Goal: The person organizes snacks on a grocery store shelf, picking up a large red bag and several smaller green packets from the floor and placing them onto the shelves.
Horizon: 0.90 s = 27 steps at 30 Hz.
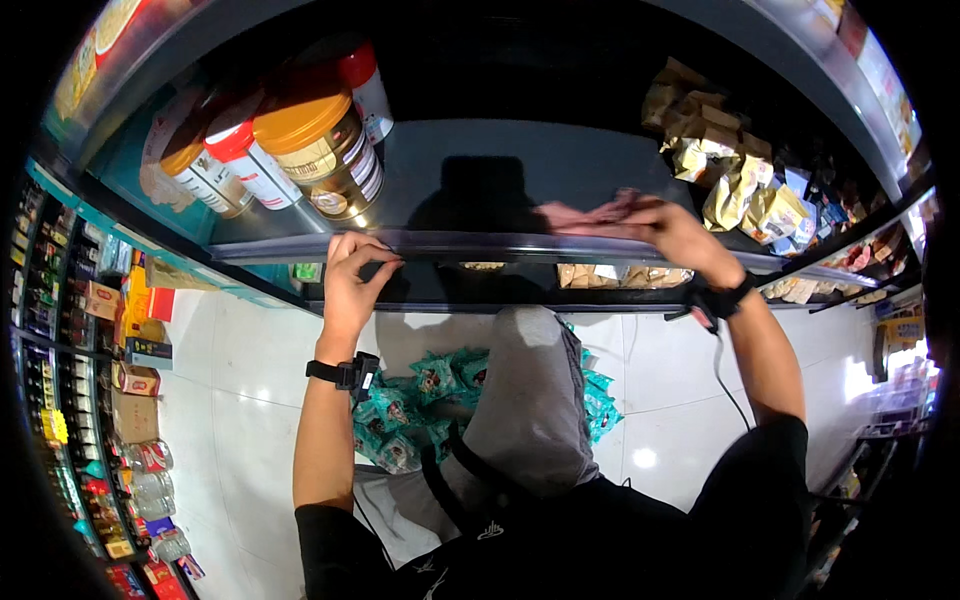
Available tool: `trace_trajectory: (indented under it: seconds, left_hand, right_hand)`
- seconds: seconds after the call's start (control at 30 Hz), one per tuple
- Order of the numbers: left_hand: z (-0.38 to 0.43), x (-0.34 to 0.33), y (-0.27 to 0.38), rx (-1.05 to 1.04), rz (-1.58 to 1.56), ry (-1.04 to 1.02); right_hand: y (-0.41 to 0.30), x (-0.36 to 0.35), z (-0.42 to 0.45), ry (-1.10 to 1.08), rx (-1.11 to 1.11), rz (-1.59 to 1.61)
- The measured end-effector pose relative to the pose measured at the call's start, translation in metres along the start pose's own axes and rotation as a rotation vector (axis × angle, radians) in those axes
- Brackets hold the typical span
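My right hand (679, 232) holds a pinkish cloth (589, 217) against the dark surface of a store shelf (420, 157), just behind its front edge. My left hand (356, 274) rests at the shelf's clear front strip (465, 244), with thumb and forefinger pinched together. Whether something thin lies between those fingertips cannot be told. Left of the cloth stand a gold canister (322, 157) with an orange lid and a white canister (255, 169) with a red lid. Gold and brown snack bags (735, 180) lie at the shelf's right side.
Brown packets (626, 276) sit on the shelf below. Green packages (405, 405) lie on the floor around my knee. Shelving with bottles and boxes (135, 416) runs along the left, and an upper shelf edge (832, 82) curves overhead. A cable (724, 375) hangs from my right wrist.
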<state>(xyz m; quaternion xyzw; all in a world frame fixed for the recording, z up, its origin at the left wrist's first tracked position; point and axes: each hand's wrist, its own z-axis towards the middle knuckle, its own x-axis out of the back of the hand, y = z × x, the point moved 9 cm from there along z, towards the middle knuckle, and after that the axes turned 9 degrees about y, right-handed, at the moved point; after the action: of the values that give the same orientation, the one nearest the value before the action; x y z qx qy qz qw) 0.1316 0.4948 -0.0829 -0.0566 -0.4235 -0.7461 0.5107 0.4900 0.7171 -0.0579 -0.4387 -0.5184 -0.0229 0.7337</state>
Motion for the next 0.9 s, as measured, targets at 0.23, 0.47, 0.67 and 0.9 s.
trace_trajectory:
  seconds: [0.23, 0.47, 0.67, 0.9]
  left_hand:
    - [-0.005, -0.004, -0.001, 0.012, 0.033, 0.022]
    - [-0.007, -0.001, 0.002, -0.006, -0.007, 0.051]
    - [-0.005, -0.001, -0.007, 0.065, -0.035, 0.013]
    - [-0.005, -0.006, -0.014, 0.102, -0.042, 0.008]
  right_hand:
    - [0.079, 0.032, 0.017, -0.031, -0.332, -0.204]
    - [-0.002, -0.045, 0.133, -0.158, 0.174, 0.236]
    - [0.061, -0.027, 0.204, -0.042, -0.324, 0.298]
    - [-0.054, -0.114, 0.245, -0.092, -0.031, 0.137]
